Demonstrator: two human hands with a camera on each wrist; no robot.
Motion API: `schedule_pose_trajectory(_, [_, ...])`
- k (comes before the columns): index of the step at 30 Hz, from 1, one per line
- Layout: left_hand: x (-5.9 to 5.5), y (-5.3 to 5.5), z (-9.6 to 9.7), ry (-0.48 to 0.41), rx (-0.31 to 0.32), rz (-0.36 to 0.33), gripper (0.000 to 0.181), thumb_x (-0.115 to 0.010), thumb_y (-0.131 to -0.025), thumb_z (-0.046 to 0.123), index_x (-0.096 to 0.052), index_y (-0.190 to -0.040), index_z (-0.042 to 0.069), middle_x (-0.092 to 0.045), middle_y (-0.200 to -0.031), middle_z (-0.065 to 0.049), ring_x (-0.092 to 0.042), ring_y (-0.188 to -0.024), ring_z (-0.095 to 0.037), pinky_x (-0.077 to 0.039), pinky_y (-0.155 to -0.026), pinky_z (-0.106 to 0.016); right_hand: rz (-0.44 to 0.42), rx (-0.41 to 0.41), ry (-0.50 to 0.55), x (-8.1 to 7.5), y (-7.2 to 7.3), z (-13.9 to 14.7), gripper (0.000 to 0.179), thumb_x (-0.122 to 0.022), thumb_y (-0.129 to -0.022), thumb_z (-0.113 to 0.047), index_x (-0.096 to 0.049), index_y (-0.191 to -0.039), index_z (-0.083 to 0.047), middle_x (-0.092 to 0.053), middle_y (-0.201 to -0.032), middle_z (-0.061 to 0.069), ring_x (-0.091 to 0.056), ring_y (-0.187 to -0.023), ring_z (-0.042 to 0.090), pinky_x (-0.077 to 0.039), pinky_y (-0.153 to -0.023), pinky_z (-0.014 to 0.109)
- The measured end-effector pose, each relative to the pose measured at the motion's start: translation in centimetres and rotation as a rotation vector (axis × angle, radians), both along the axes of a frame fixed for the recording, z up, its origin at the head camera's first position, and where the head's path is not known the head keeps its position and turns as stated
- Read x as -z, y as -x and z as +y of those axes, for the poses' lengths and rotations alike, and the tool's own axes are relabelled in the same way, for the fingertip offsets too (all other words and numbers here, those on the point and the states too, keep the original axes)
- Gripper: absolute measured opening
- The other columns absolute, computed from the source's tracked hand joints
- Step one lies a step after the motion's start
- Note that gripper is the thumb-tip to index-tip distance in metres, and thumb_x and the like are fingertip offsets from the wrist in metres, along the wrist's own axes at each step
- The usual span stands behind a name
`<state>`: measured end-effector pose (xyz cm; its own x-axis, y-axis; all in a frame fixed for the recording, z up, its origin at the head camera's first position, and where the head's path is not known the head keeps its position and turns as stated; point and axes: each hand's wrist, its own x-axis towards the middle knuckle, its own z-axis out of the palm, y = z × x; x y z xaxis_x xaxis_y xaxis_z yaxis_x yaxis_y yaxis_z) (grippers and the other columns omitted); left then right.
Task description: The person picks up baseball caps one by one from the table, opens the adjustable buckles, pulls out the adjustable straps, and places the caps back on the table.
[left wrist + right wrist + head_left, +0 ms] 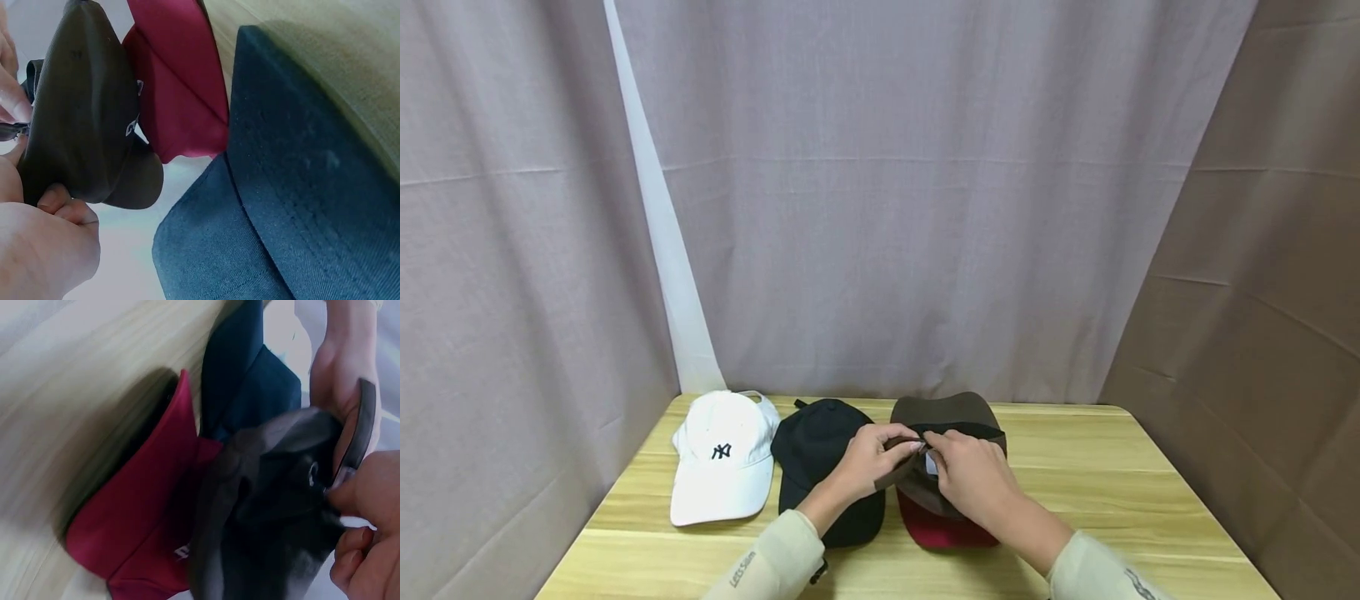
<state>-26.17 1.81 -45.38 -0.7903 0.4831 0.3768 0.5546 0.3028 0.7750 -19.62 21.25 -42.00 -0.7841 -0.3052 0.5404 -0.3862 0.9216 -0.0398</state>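
A dark brown baseball cap (951, 408) is held up over a red cap (947, 533), its brim pointing away and its inside facing me. My left hand (868, 458) pinches the cap's back strap (360, 428) near a small metal buckle (25, 128). Thumb and fingers of my right hand (976, 479) pinch the strap at the buckle from the other side. The left wrist view shows left fingertips (62, 203) curled against the brown cap's edge. A white label (932, 463) shows inside the cap.
Just left of the red cap lies a black cap (823, 442), partly under my left forearm. A white cap (722, 458) with a dark NY logo lies at the far left. All rest on a light wooden table (1120, 492) with grey curtains (925, 208) behind it.
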Motion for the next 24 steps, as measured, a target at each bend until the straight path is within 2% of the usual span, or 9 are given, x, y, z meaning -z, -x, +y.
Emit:
schedule_pose_trajectory(5, [0.2, 0.2, 0.1, 0.007, -0.016, 0.005, 0.018, -0.068, -0.105, 0.033, -0.082, -0.113, 0.023, -0.082, -0.113, 0.002, -0.065, -0.087, 0.001, -0.055, -0.079, -0.02, 0.088, -0.026, -0.027, 0.1, 0.0, -0.3, 0.011, -0.08, -0.093, -0.011, -0.078, -0.103, -0.011, -0.075, -0.088, -0.001, -0.069, -0.061, 0.016, -0.048, -0.049, 0.028])
schedule_pose_trajectory(10, [-0.1, 0.2, 0.1, 0.019, -0.032, 0.003, 0.019, -0.069, -0.105, 0.034, -0.082, -0.114, 0.023, -0.082, -0.115, 0.003, -0.062, -0.081, 0.002, -0.053, -0.075, -0.02, 0.103, -0.059, -0.014, 0.1, 0.5, -0.2, 0.007, -0.079, -0.093, -0.008, -0.074, -0.093, -0.012, -0.067, -0.079, -0.003, -0.058, -0.053, 0.011, -0.039, -0.048, 0.022])
schedule_pose_trajectory(15, [-0.3, 0.1, 0.2, 0.006, -0.03, 0.014, 0.018, -0.069, -0.105, 0.032, -0.082, -0.113, 0.023, -0.082, -0.115, 0.003, -0.068, -0.092, -0.001, -0.055, -0.081, -0.021, 0.095, -0.087, 0.008, 0.0, 0.7, 0.0, 0.01, -0.08, -0.092, -0.005, -0.073, -0.093, -0.012, -0.064, -0.076, -0.003, -0.05, -0.051, 0.006, -0.034, -0.047, 0.02])
schedule_pose_trajectory(20, [0.0, 0.0, 0.2, -0.034, 0.011, -0.014, 0.019, -0.068, -0.106, 0.03, -0.082, -0.114, 0.02, -0.081, -0.116, 0.001, -0.07, -0.1, -0.006, -0.056, -0.088, -0.022, 0.066, -0.11, 0.048, 0.3, 0.7, 0.2, 0.014, -0.075, -0.092, 0.0, -0.073, -0.094, -0.014, -0.062, -0.075, -0.006, -0.042, -0.052, 0.0, -0.031, -0.049, 0.018])
schedule_pose_trajectory(24, [0.1, -0.1, 0.3, -0.058, 0.022, -0.031, 0.018, -0.067, -0.106, 0.028, -0.081, -0.114, 0.021, -0.081, -0.115, 0.001, -0.069, -0.101, -0.006, -0.056, -0.089, -0.022, 0.085, -0.12, 0.077, 0.4, 0.9, 0.4, 0.022, -0.072, -0.088, 0.005, -0.074, -0.095, -0.016, -0.062, -0.076, -0.007, -0.044, -0.055, 0.0, -0.034, -0.051, 0.018])
